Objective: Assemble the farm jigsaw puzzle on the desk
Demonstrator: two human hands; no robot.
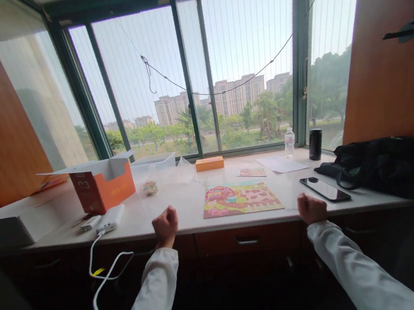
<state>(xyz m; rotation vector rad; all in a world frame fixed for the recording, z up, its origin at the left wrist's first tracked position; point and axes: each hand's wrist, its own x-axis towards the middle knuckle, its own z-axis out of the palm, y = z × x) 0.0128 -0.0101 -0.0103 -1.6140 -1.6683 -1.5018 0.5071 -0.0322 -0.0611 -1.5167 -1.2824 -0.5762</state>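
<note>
A finished colourful farm jigsaw puzzle lies flat on the pale windowsill desk, between my two hands. My left hand is a closed fist at the desk's front edge, left of the puzzle, holding nothing. My right hand is also a fist at the front edge, right of the puzzle and just in front of a black phone. Both arms wear white sleeves.
An open orange box, a clear plastic tub, a plastic bag with small pieces and a white power bank with a cable sit at left. Behind the puzzle are an orange block, a small picture card, papers, a water bottle, a black tumbler and a black bag.
</note>
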